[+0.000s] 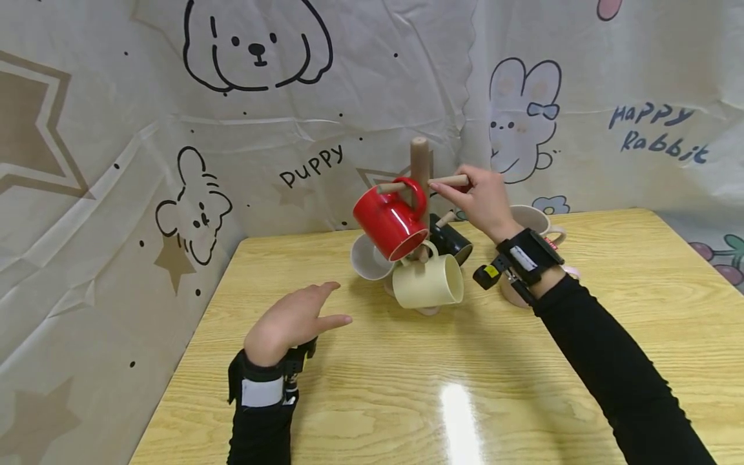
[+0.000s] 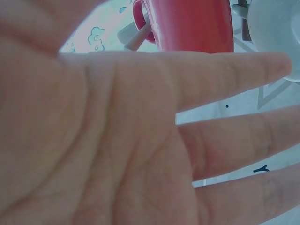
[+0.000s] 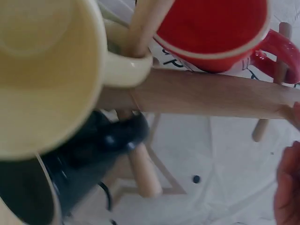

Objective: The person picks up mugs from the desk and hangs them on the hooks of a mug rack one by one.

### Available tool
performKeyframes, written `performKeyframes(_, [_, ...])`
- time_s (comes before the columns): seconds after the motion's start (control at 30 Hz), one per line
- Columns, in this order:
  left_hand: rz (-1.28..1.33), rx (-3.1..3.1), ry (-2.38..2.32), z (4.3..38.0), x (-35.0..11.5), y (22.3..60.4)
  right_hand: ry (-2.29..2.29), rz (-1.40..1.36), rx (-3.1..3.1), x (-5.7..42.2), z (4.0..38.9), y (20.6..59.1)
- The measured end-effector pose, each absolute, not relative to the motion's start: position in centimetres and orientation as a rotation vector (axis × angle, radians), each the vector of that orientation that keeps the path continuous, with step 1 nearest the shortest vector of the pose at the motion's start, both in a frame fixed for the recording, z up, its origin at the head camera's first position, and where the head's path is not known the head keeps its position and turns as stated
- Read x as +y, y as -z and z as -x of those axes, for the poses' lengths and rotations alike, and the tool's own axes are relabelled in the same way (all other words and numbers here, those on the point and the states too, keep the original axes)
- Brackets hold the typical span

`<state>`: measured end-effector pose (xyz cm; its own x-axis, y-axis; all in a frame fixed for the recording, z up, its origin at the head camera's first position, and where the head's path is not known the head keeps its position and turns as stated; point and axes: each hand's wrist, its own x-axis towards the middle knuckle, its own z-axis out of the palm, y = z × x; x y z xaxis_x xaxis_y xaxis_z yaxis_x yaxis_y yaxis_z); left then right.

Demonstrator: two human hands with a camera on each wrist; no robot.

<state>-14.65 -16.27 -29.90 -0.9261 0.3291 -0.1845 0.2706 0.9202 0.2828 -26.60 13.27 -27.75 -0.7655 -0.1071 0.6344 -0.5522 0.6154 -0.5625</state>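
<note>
A wooden mug tree [image 1: 420, 158] stands on the table. My right hand [image 1: 485, 201] pinches one of its upper pegs [image 1: 453, 181] between thumb and fingers. From another upper peg a red mug [image 1: 386, 223] hangs tilted by its handle. Lower down hang a cream mug [image 1: 424, 287] and a dark mug [image 3: 79, 159], each with a peg through its handle. A white mug [image 1: 366, 259] sits behind the red and cream ones, partly hidden. My left hand [image 1: 290, 323] is held left of the mugs, fingers extended, touching nothing; its palm fills much of the left wrist view.
Behind my right wrist stands a pale mug [image 1: 527, 218], its handle to the right. A pinkish mug [image 1: 513, 297] is mostly covered by that wrist. A printed cloth [image 1: 401, 84] hangs behind the wooden table [image 1: 372, 400].
</note>
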Motion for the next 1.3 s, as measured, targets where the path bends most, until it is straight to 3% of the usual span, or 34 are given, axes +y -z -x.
performKeyframes(0.37, [-0.437,2.855,-0.348,14.8,-16.3,29.8,-1.177,-0.513,-2.040,12.3,27.3,29.0])
performKeyframes(1.3, [-0.407,2.819,-0.337,15.0,-16.2,29.9,-0.639,-0.593,-1.668,7.9,26.7,29.9])
